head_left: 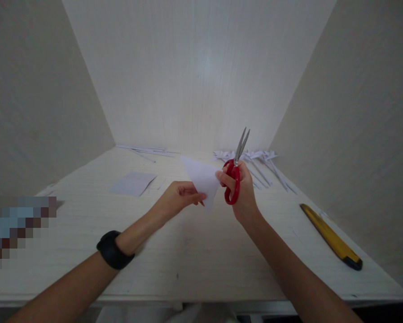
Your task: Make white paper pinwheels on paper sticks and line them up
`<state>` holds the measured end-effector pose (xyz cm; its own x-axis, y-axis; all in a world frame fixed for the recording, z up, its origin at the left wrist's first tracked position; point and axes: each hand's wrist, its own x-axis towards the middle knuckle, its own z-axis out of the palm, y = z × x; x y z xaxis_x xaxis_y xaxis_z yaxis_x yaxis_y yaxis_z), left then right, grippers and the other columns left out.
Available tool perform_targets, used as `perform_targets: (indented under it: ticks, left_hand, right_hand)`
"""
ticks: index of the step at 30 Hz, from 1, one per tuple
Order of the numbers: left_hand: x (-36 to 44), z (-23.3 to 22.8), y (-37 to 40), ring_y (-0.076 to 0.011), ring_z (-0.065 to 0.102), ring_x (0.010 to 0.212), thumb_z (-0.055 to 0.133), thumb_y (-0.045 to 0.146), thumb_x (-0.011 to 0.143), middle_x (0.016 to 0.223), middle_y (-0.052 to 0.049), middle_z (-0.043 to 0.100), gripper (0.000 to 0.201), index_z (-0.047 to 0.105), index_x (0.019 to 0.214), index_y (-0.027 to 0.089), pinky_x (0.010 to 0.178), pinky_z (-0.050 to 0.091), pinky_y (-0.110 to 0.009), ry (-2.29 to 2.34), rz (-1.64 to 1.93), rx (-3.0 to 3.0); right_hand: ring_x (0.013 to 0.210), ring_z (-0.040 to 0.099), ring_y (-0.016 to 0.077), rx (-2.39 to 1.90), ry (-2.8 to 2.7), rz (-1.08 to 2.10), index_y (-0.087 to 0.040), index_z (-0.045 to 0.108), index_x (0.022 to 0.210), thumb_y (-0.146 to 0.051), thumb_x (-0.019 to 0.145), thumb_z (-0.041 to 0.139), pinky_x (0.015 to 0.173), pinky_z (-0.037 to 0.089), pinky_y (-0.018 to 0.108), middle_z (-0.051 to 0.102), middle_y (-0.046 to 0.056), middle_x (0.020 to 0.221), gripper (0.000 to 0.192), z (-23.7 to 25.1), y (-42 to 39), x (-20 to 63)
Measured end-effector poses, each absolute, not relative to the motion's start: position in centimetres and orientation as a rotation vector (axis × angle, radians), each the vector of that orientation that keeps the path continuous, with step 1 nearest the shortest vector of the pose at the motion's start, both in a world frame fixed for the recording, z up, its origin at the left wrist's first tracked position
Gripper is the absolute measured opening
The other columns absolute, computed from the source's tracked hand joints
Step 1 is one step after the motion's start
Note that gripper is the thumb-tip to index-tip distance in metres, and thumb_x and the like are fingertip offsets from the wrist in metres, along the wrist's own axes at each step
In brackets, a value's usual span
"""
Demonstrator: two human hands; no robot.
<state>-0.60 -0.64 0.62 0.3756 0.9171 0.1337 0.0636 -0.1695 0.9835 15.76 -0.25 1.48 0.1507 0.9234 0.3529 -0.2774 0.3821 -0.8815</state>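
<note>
Paper [203, 178], a white piece folded to a triangle, is hanging in the air above the middle of the bench [194, 251], held between both hands. The left hand [177, 197], a black band [113, 249] on its wrist, is pinching the lower left edge of the paper with fingers pressed together on it. The right hand [243, 193] is touching the paper's right edge with its fingertips while gripping red scissors [235, 172], the fingers closed through and around the handles; the blades are pointing up and are nearly together, clear of the paper.

No cut is showing in the paper yet, so the cutting appears not to have begun on this piece. Going by what is lying around, earlier pieces seem finished: a flat sheet [133, 183] is lying left of centre, thin strips [147, 151] are lying by the back wall, and folded white shapes [255, 158] are lining up behind the scissors. A yellow knife [329, 235] is resting untouched far right.
</note>
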Motion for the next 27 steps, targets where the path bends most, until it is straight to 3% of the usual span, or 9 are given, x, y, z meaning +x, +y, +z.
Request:
perform_targets:
  ticks: [3, 8, 12, 17, 23, 27]
  left_hand:
    - [-0.9, 0.7, -0.3, -0.0146, 0.062, 0.069, 0.074, 0.028, 0.068, 0.076, -0.002, 0.073, 0.015, 0.072, 0.079, 0.018, 0.068, 0.046, -0.026, 0.921, 1.163, 1.452]
    - [-1.4, 0.8, 0.1, -0.0117, 0.054, 0.058, 0.077, 0.029, 0.064, 0.059, 0.001, 0.063, 0.021, 0.063, 0.055, 0.016, 0.059, 0.041, -0.024, 0.998, 1.37, 1.436]
    - [-1.4, 1.1, 0.1, -0.0113, 0.051, 0.057, 0.074, 0.03, 0.067, 0.061, 0.002, 0.062, 0.015, 0.067, 0.064, 0.017, 0.057, 0.04, -0.023, 0.995, 1.433, 1.463]
    - [-1.5, 1.0, 0.2, -0.01, 0.047, 0.053, 0.075, 0.026, 0.066, 0.049, 0.003, 0.054, 0.025, 0.06, 0.049, 0.016, 0.053, 0.036, -0.022, 1.085, 1.618, 1.449]
    - [-1.9, 0.9, 0.7, -0.0098, 0.053, 0.061, 0.074, 0.022, 0.069, 0.071, 0.001, 0.067, 0.007, 0.074, 0.075, 0.019, 0.056, 0.041, -0.02, 0.9, 1.629, 1.389]
    - [-2.3, 1.0, 0.8, -0.0093, 0.051, 0.057, 0.073, 0.021, 0.07, 0.064, 0.0, 0.065, 0.003, 0.073, 0.068, 0.018, 0.052, 0.039, -0.02, 0.89, 1.741, 1.328]
  right_hand:
    - [0.056, 0.046, 0.0074, -0.772, -1.133, 1.011, -0.022, 0.044, 0.077, -0.023, 0.062, 0.074, 0.055, 0.038, 0.023, 0.053, -0.008, 0.067, 0.033, 1.3, -0.2, 15.7]
    - [0.057, 0.046, 0.0071, -0.775, -1.193, 1.069, -0.022, 0.044, 0.075, -0.022, 0.061, 0.075, 0.055, 0.036, 0.023, 0.052, -0.009, 0.067, 0.034, 1.0, -0.2, 15.6]
    - [0.058, 0.047, 0.007, -0.751, -1.183, 1.087, -0.022, 0.043, 0.076, -0.02, 0.059, 0.078, 0.056, 0.036, 0.023, 0.054, -0.009, 0.067, 0.038, 0.9, 0.0, 15.7]
    - [0.057, 0.047, 0.0066, -0.732, -1.198, 1.104, -0.023, 0.043, 0.076, -0.02, 0.059, 0.078, 0.055, 0.036, 0.023, 0.055, -0.01, 0.066, 0.039, 0.8, 0.1, 15.7]
    - [0.056, 0.047, 0.0066, -0.756, -1.187, 1.103, -0.022, 0.043, 0.076, -0.021, 0.056, 0.08, 0.055, 0.036, 0.022, 0.055, -0.01, 0.064, 0.042, 0.6, 0.4, 16.0]
    - [0.058, 0.048, 0.0077, -0.758, -1.222, 1.103, -0.022, 0.044, 0.076, -0.021, 0.057, 0.079, 0.056, 0.037, 0.024, 0.055, -0.008, 0.066, 0.039, 0.6, 0.5, 16.0]
